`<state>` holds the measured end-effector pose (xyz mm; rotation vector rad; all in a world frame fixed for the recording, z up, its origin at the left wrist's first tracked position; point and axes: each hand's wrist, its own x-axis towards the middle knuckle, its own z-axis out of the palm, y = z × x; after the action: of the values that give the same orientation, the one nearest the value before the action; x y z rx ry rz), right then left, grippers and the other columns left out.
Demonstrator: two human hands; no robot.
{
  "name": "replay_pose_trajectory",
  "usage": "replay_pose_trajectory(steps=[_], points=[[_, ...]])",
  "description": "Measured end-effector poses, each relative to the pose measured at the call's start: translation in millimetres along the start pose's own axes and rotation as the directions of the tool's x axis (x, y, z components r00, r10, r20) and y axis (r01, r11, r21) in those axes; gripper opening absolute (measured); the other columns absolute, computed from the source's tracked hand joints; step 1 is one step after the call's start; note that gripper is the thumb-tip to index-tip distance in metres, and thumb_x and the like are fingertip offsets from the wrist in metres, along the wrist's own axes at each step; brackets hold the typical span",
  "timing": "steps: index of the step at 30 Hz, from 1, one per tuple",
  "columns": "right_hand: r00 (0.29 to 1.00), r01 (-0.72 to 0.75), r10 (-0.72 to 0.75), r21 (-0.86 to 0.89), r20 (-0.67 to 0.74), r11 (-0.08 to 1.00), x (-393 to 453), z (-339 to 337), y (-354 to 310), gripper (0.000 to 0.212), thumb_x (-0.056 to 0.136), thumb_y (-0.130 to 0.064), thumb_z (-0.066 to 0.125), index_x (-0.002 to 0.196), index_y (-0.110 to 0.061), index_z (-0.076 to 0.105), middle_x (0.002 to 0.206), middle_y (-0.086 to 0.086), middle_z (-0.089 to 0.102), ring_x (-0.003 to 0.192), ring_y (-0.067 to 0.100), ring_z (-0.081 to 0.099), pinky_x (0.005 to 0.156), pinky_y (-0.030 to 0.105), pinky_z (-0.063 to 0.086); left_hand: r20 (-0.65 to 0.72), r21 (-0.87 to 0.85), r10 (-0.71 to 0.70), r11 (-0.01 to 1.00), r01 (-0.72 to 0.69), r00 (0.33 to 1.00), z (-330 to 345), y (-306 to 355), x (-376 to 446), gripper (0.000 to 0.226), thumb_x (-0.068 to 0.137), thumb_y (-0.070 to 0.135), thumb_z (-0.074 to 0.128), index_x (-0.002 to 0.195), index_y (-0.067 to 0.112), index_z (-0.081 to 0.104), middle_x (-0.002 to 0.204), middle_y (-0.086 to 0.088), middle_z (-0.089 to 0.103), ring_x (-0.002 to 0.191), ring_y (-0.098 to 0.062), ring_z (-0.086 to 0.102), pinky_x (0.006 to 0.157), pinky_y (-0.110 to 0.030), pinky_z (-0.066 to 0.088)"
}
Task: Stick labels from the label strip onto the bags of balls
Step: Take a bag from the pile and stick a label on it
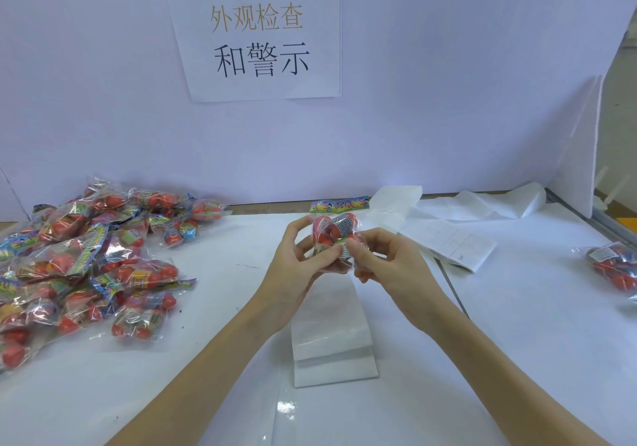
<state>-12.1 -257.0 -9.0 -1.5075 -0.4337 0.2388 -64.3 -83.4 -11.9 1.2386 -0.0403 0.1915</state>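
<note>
We hold one bag of balls above the tabletop, left hand and right hand fingers both pinching it; bag pile far left, label strip right.

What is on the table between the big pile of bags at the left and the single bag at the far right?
In the head view, between the pile of bags and the single bag are both hands holding one bag, white backing paper below them, and the label strip.
</note>
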Motion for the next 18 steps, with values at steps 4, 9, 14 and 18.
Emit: replay_pose_trajectory(steps=[4, 9, 14, 18], points=[[0.999, -0.007, 0.002, 0.103, 0.048, 0.995, -0.7, -1.7, -1.8, 0.031, 0.091, -0.038, 0.074, 0.105, -0.010, 0.078, 0.087, 0.005, 0.073, 0.066, 0.017, 0.064, 0.074, 0.028, 0.057, -0.001, -0.032, -0.036, 0.999, 0.036, 0.999, -1.5, 2.3, 0.2, 0.063, 0.083, 0.012, 0.079, 0.140, 0.013, 0.052, 0.115, -0.018, 0.075, 0.081, -0.032, 0.074, 0.079, -0.030, 0.059], [0.998, -0.005, -0.004, 0.135, 0.064, 0.991, -0.4, 1.1, -0.6, 0.031, 0.093, -0.041, 0.070, 0.109, -0.016, 0.080, 0.097, 0.011, 0.077, 0.074, 0.018, 0.068, 0.072, 0.024, 0.055, -0.041, -0.067, -0.059, 0.996, 0.056, 0.997, -1.6, 0.9, 2.8, 0.069, 0.081, 0.015, 0.081, 0.142, 0.011, 0.049, 0.116, -0.020, 0.075, 0.088, -0.032, 0.076, 0.080, -0.031, 0.060], [0.997, -0.010, 0.009, 0.018, 0.072, 1.000, -0.1, -2.5, -0.6, 0.015, 0.101, -0.022, 0.069, 0.105, -0.011, 0.079, 0.077, 0.000, 0.067, 0.065, 0.013, 0.060, 0.072, 0.024, 0.053, -0.019, -0.012, -0.126, 0.992, 0.126, 0.992, -4.4, 3.9, 4.3, 0.068, 0.082, 0.035, 0.084, 0.140, 0.022, 0.050, 0.120, -0.016, 0.075, 0.095, -0.034, 0.075, 0.082, -0.043, 0.062], [0.984, -0.058, 0.067, -0.056, 0.163, 0.997, -1.9, -4.8, -3.0, 0.018, 0.103, -0.018, 0.066, 0.117, -0.015, 0.077, 0.081, 0.001, 0.063, 0.070, 0.014, 0.057, 0.076, 0.024, 0.053, -0.226, 0.096, -0.097, 0.988, 0.121, 0.969, -9.6, 8.3, 7.8, 0.048, 0.085, 0.043, 0.079, 0.119, 0.011, 0.068, 0.108, -0.010, 0.077, 0.093, -0.025, 0.072, 0.073, -0.033, 0.059]])
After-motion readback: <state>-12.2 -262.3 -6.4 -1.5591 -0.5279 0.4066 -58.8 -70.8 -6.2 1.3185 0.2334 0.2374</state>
